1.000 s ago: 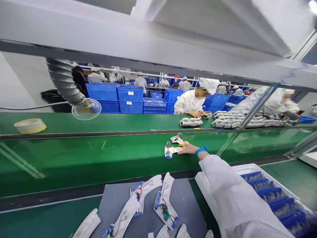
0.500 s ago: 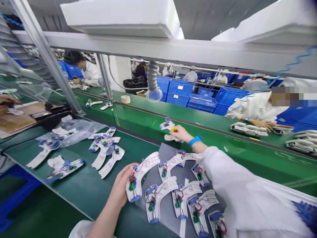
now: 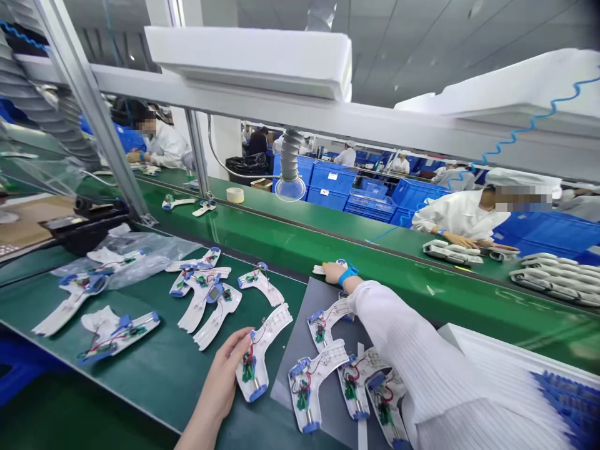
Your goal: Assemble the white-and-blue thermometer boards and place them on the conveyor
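Note:
My left hand [image 3: 225,369] is closed on the edge of a white, gun-shaped housing half [image 3: 253,369] with a green circuit board, wires and blue end pieces inside. Its open side faces up, low over the green table. Over on the green conveyor belt, my right hand [image 3: 335,273], with a yellow cover on a finger, is closed over another white housing half [image 3: 319,270], whose ends show on both sides. Similar halves, such as this one [image 3: 307,387], lie on the grey mat [image 3: 285,375] beneath my right arm. One more housing half [image 3: 261,284] rests on the table behind my left hand.
Several housing halves [image 3: 204,294] and a clear plastic bag [image 3: 159,253] lie at left. A metal post [image 3: 98,119] and an extraction hose nozzle [image 3: 290,187] stand around the belt. Across it, a co-worker [image 3: 459,219] handles closed white housings [image 3: 450,252]. A tape roll [image 3: 235,195] sits beyond.
My right hand has let go of the housing half it held and lowered onto another on the belt. A housing half now lies on the table behind my left hand. The view has shifted.

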A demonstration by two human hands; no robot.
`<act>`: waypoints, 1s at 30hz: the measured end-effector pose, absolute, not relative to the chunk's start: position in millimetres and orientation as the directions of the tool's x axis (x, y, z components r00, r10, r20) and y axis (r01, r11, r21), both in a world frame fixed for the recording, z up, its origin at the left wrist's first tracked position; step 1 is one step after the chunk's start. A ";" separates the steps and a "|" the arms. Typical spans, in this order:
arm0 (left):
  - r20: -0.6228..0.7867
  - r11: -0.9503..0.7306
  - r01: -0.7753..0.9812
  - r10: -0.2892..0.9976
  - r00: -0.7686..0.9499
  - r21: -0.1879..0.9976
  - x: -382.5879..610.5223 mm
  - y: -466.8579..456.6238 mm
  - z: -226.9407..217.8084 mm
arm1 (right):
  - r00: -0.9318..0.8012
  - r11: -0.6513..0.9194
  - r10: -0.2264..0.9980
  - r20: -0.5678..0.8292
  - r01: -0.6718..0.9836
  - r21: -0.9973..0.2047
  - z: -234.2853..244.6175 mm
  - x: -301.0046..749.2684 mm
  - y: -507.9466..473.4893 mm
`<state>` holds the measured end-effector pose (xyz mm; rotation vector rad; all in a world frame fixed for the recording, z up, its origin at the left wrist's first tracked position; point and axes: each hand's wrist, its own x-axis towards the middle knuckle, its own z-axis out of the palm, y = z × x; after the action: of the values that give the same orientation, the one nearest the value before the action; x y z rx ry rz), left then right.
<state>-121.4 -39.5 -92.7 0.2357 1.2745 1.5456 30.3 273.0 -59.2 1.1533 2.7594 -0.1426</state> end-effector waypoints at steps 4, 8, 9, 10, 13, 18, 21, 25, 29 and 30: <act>-0.445 0.115 -0.717 0.847 -0.291 0.688 -120.9 -40.5 -90.6 | -0.772 0.780 0.620 -0.138 0.626 0.007 -62.9 32.7 259.9; -0.406 0.127 -0.737 0.888 -0.214 0.664 -113.7 -44.4 -83.5 | -0.907 0.905 0.413 -0.084 0.419 -0.076 -57.2 19.1 222.5; -0.396 0.140 -0.709 0.894 -0.209 0.691 -111.0 -45.5 -80.9 | -0.921 0.916 0.386 -0.055 0.390 -0.090 -50.7 18.1 211.4; -0.381 0.152 -0.675 0.901 -0.205 0.722 -108.1 -46.3 -78.2 | -0.931 0.924 0.366 -0.016 0.365 -0.114 -42.0 18.6 199.7; -0.308 0.178 -0.550 0.939 -0.154 0.816 -98.3 -46.0 -70.2 | -0.969 0.934 0.236 0.079 0.203 -0.293 -7.0 27.4 162.3; -0.219 0.209 -0.290 0.976 -0.002 0.934 -78.0 -33.1 -55.9 | -0.991 0.899 -0.115 -0.068 -0.075 -0.431 36.2 55.1 111.7; -0.269 0.313 -0.284 0.946 0.183 0.906 -59.9 -22.1 -42.3 | -0.994 0.917 -0.058 -0.090 -0.017 -0.399 43.3 84.8 98.9; -0.370 0.579 -0.325 0.770 0.519 0.748 -27.9 -11.0 -24.4 | -0.992 0.939 0.121 0.028 0.105 -0.327 50.7 143.2 81.8; -0.373 0.705 -0.256 0.606 0.703 0.662 11.8 -2.4 -13.9 | -0.937 0.917 0.322 0.139 0.271 -0.293 56.4 203.0 47.2; -0.377 0.716 -0.242 0.586 0.717 0.654 22.6 -0.7 -12.3 | -0.910 0.906 0.373 0.181 0.316 -0.281 56.1 215.9 37.4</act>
<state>22.6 -0.7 -12.3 0.6122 0.6113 0.4915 215.9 37.4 56.1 0.6040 3.2926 -0.4201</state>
